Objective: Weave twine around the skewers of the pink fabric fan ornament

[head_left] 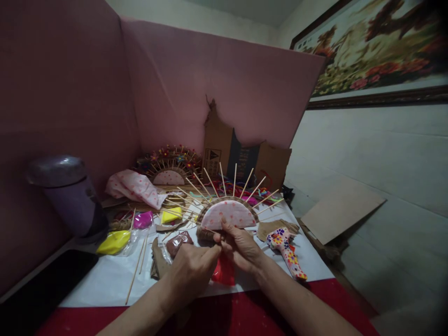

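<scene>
A half-round piece (pixel 229 215) covered in white cloth with red dots stands before me. Its woven brown rim carries several thin sticks spread like a fan. Below its front edge my two hands meet. My left hand (pixel 196 268) is closed, its thumb and forefinger pressed together; whatever they pinch is too small or hidden. Close against it, my right hand (pixel 243 245) has bent fingers, and its thumb overlaps the cloth's lower edge in view. What lies between those fingers cannot be made out. Under the hands sits a red packet (pixel 224 272), partly covered.
A flowered glue gun (pixel 287 254) lies right. Left are a brown clay packet (pixel 179 242), yellow clay (pixel 114 241), loose sticks (pixel 135 273), a dark phone-like slab (pixel 49 282) and a purple bottle (pixel 70 198). Behind stand torn cardboard (pixel 219 135) and a similar decorated fan (pixel 170 176).
</scene>
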Tool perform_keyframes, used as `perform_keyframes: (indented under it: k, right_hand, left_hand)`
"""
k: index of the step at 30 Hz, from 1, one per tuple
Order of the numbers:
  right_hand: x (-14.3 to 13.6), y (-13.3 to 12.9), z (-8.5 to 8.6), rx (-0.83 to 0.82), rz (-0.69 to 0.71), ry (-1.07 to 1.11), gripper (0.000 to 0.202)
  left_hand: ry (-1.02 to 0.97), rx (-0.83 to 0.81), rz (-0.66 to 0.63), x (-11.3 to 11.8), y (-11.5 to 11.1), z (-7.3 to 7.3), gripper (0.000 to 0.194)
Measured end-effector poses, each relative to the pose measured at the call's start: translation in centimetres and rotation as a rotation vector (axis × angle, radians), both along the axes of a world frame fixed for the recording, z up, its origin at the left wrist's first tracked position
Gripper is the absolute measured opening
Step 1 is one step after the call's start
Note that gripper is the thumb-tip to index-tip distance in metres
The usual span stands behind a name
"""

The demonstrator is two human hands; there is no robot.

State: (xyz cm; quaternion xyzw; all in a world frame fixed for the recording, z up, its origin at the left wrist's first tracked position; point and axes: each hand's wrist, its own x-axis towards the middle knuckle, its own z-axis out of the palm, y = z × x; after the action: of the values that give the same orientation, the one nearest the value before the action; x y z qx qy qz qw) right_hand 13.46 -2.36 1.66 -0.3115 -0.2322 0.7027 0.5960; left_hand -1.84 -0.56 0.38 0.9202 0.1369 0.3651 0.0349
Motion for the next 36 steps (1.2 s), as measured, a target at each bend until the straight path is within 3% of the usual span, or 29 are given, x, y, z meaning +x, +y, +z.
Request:
perform_keyframes:
  k: [3,6,8,11,14,17,25,32,34,36]
  right_hand:
    - [0.1,-0.1,-0.1,-0.001,-0.017,0.018,0.026]
    - [0.1,-0.2,-0.3,0.0,0.013,0.016,0.019]
    - [0.2,-0.1,-0.2,0.013,0.006,0.013,0.016]
    - [0.4,0.1,0.0,0.021,-0.021,0.033,0.015]
    - [0.5,0.1,0.2,0.006,0.025,0.089,0.015]
    - [0.4,-0.1,0.3,-0.003,0.078,0.158,0.013]
    - [-0.1,-0.5,0.1,-0.034,0.164,0.222,0.014]
    - [-0.5,-2.3,2.5,-0.019,0.434,-0.221,0.016]
    - [-0.7,-2.8,3.3,0.079,0.373,-0.363,0.022]
    - [-0.8,-2.7,3.6,0.19,0.197,-0.486,0.024]
  left_hand:
    - [0.075,0.117,0.036,-0.1,0.1,0.0,0.02]
    - [0.012,0.026,0.082,-0.1,0.0,0.5,0.017]
    - [-0.112,-0.175,0.151,-0.2,-0.1,1.1,0.02]
    - [-0.397,-0.629,0.235,-0.2,0.1,1.9,0.024]
    - [-0.652,-1.031,0.184,-0.1,0.8,2.3,0.017]
    - [-0.739,-1.231,0.122,0.0,1.2,2.3,0.021]
    - [-0.824,-1.234,0.117,0.1,0.8,2.5,0.024]
    - [-0.855,-1.264,0.221,-0.2,1.1,2.8,0.028]
    - [-0.851,-1.261,0.255,-0.1,1.0,2.7,0.029]
    - [-0.846,-1.285,0.259,0.1,1.0,2.5,0.03]
